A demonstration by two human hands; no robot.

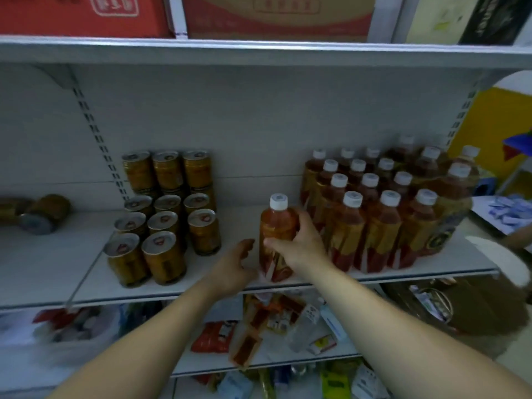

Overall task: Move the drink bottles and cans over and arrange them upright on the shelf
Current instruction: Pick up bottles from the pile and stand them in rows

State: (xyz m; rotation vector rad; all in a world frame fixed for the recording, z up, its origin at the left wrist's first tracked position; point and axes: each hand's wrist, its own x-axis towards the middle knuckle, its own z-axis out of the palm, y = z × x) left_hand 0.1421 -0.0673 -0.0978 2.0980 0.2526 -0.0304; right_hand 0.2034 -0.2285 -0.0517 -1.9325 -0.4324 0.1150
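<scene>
From the head view, the right hand (299,243) is wrapped round the middle of a tea bottle (277,226), which stands upright near the front of the shelf (172,295), just left of the packed bottle block (383,226) and apart from the cans (164,220). The left hand (233,269) is loose and open beside its base, holding nothing. I'd say it's the placing step; next comes nudging the bottle flush into the block.
</scene>
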